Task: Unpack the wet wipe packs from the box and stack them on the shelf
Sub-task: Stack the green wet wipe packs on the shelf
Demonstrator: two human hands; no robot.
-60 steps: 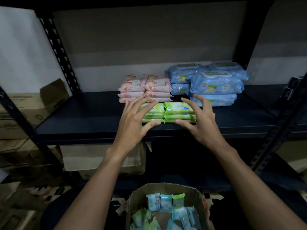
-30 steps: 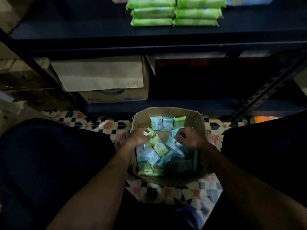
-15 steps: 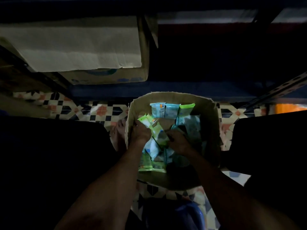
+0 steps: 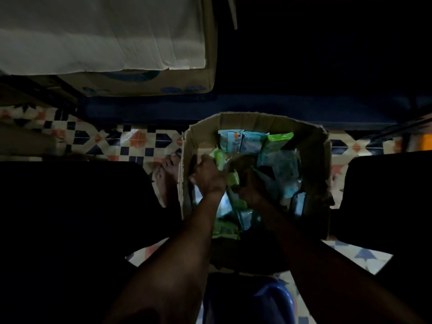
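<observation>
Hands lead the change in the head view. Two seconds ago both lay spread against the green stacks on the shelf; now both are down inside the cardboard box (image 4: 257,118) at frame centre, so I judge another batch is being gathered.

The left hand (image 4: 205,176) curls its fingers round a green wet wipe pack (image 4: 232,178). The right hand (image 4: 249,185), just beside it, is too dark to tell whether it grips anything.

Counted:
- two hands;
- one open box;
- three upright packs along its far wall: two pale blue (image 4: 230,140) and one green;
- a loose jumble beneath, which cannot be counted.

A second carton (image 4: 140,86) sits at upper left, beyond the tiled floor (image 4: 131,141). The stocked shelf is out of frame.
</observation>
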